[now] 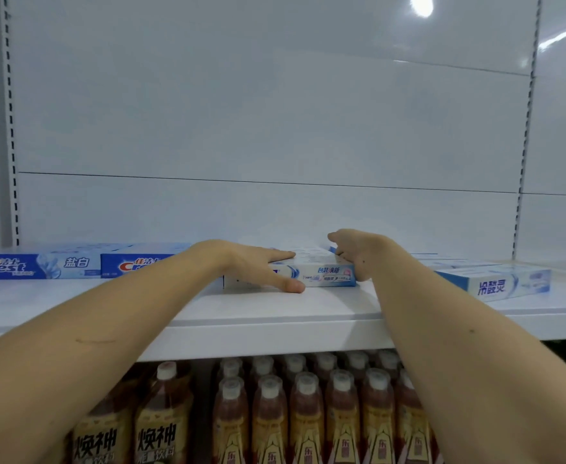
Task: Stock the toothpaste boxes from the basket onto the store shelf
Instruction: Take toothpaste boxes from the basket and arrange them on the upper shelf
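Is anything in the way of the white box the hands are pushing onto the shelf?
Nothing visible is. The left hand and right hand already touch the white toothpaste box, which lies on the shelf. The Crest boxes sit to its left, another blue-and-white box to its right.

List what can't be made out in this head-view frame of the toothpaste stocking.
- Basket: not in view anywhere.
- Middle toothpaste box: left part of its front hidden by the left hand; right end covered by the right hand.
- Second Crest box: right part hidden by the left forearm.
- Boxes behind the right forearm: only slivers show.
- Drink bottles: lower labels cut off by the bottom edge.
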`<state>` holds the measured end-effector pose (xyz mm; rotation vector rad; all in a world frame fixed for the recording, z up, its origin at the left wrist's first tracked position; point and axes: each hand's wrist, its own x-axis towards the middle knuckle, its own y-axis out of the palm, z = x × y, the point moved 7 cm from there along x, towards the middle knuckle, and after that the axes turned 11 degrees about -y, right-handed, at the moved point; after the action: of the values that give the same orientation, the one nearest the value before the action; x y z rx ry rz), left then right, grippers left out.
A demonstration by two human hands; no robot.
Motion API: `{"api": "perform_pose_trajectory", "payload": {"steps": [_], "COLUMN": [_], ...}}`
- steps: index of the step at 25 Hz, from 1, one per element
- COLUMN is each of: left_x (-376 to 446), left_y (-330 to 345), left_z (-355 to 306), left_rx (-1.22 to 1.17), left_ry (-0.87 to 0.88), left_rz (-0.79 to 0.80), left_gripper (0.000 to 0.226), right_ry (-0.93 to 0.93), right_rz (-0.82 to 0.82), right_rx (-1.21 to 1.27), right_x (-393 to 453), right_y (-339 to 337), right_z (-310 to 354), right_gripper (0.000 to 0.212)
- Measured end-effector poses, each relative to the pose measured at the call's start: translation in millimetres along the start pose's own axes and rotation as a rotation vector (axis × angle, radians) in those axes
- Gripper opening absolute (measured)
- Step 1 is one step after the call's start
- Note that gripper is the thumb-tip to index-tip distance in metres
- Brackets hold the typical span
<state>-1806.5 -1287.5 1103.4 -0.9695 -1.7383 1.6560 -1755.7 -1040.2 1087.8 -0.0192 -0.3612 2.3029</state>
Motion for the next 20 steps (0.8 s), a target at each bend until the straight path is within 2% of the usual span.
{"api": "perform_pose_trajectory", "payload": {"steps": [2,5,6,12,15,17,20], "left_x": [1.8,4.8,5.2,6.5,7.7,5.7,-0.3], "left_y": [-2.1,-0.9,-0.6,-0.9,-3.4,-1.3,-5.1], "left_z": [-1.1,-4.4,-3.4,-0.3,-1.8,-2.6,-3.1], "left_rx": [0.009,0.009,0.002,-0.028,-0.016,-0.010,0.061], "left_ry": [0.008,0.018,0.017,0.006,-0.024,-0.034,-0.079], "left_rz": [-0.052,-0.069,-0.068,-0.077,-0.054,-0.041,-0.100], "left_gripper": [0.098,0.095,0.097,0.101,0.104,0.108,0.126], "right_ry": [0.024,0.045,0.047,-0.016,-0.019,-0.011,-0.198], "right_rz": [-0.022,-0.026,-0.020,-0.081,-0.103,-0.062,0.023], "right_rx": [0.000,0.008,-0.010,-0.034,-0.049,-0.052,-0.083], "right_x": [-13.2,-43.2,-52.1,-49.4,-42.9,-66.2,-102.0], "right_y": [2.3,5.5,6.8,3.4,0.4,7.0,8.0], "right_z": [3.3,13.0,15.2,22.3,18.0,22.2,57.1], "right_gripper": [0.074,0.039,0.036,0.032,0.046,0.052,0.054]}}
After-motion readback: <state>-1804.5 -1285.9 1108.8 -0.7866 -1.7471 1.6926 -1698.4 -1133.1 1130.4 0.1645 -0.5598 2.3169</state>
